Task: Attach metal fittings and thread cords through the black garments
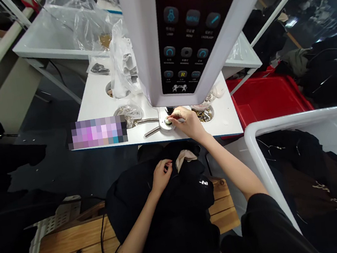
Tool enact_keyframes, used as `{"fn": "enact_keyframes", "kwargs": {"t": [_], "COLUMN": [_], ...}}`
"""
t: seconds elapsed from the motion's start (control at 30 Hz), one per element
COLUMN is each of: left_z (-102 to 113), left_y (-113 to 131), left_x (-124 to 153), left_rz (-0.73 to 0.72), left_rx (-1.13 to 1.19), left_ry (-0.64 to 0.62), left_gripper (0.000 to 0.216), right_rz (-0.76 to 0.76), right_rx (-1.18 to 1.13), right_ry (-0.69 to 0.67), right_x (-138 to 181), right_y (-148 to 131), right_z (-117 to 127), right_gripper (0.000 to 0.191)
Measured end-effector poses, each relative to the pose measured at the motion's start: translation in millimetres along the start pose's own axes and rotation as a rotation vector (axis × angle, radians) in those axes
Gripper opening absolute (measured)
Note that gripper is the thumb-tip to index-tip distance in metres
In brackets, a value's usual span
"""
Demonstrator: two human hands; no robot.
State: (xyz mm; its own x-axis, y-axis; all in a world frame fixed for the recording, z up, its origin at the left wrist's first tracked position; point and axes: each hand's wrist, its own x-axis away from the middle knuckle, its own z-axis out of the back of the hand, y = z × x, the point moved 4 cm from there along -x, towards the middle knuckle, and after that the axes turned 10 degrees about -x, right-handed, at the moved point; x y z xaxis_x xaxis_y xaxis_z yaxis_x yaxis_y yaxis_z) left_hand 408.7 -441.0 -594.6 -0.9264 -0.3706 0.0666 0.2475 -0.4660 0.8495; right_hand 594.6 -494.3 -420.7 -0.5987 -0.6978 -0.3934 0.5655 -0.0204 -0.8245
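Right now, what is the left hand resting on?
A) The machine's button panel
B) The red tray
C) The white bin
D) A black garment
D. The left hand lies on the black garment, with its fingers against the dark fabric.

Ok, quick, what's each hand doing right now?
Left hand: curled on the black fabric garment, grip unclear.
Right hand: pinched closed on the round silver metal press fitting.
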Motion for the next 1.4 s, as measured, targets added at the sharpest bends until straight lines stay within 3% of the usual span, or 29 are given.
{"fn": "enact_keyframes", "kwargs": {"t": [0.2,0.3,0.37,0.5,0.6,0.67,0.73,0.8,0.93,1.03,1.17,1.27,1.4], "left_z": [2.0,9.0,17.0,40.1,60.9,72.2,80.5,87.0,106.7,131.1,157.0,169.7,182.7], "left_y": [1.6,7.0,13.5,24.2,23.9,21.1,17.7,14.6,22.7,49.4,97.8,127.7,147.1], "left_x": [0.2,7.4,16.0,32.7,37.8,38.5,38.1,37.8,42.3,53.2,76.1,94.2,114.2], "left_rz": [-0.002,-0.062,-0.139,-0.190,-0.100,-0.084,-0.114,-0.140,-0.090,-0.046,-0.121,-0.224,-0.303], "left_rx": [0.000,-0.103,-0.269,-0.582,-0.744,-0.785,-0.773,-0.693,-0.326,-0.096,-0.025,0.009,0.189], "left_ry": [-0.012,-0.038,-0.066,-0.142,-0.200,-0.222,-0.216,-0.215,-0.217,-0.143,-0.118,-0.077,0.016], "left_gripper": [0.018,0.021,0.032,0.065,0.059,0.045,0.030,0.030,0.024,0.022,0.022,0.020,0.032], "right_rz": [-0.030,-0.061,-0.138,-0.258,-0.261,-0.267,-0.266,-0.239,-0.170,-0.140,-0.024,-0.017,-0.152], "right_rx": [0.017,0.070,0.083,0.026,0.169,0.261,0.344,0.432,0.388,0.158,-0.017,-0.097,-0.158], "right_ry": [0.053,0.213,0.250,-0.036,-0.353,-0.476,-0.497,-0.471,-0.516,-0.593,-0.510,-0.414,-0.300], "right_x": [4.1,27.8,56.7,128.0,170.7,185.2,186.8,178.9,156.8,146.5,137.9,131.9,125.9], "right_y": [-14.3,-35.3,-42.7,-26.9,-4.9,5.0,8.2,5.5,-14.5,-46.7,-102.0,-129.2,-149.7], "right_z": [11.9,20.5,16.1,-21.7,-52.7,-65.4,-71.8,-74.8,-78.5,-76.3,-66.3,-60.1,-40.0], "right_gripper": [0.027,0.022,0.020,0.027,0.036,0.049,0.058,0.057,0.048,0.054,0.058,0.043,0.029]}}
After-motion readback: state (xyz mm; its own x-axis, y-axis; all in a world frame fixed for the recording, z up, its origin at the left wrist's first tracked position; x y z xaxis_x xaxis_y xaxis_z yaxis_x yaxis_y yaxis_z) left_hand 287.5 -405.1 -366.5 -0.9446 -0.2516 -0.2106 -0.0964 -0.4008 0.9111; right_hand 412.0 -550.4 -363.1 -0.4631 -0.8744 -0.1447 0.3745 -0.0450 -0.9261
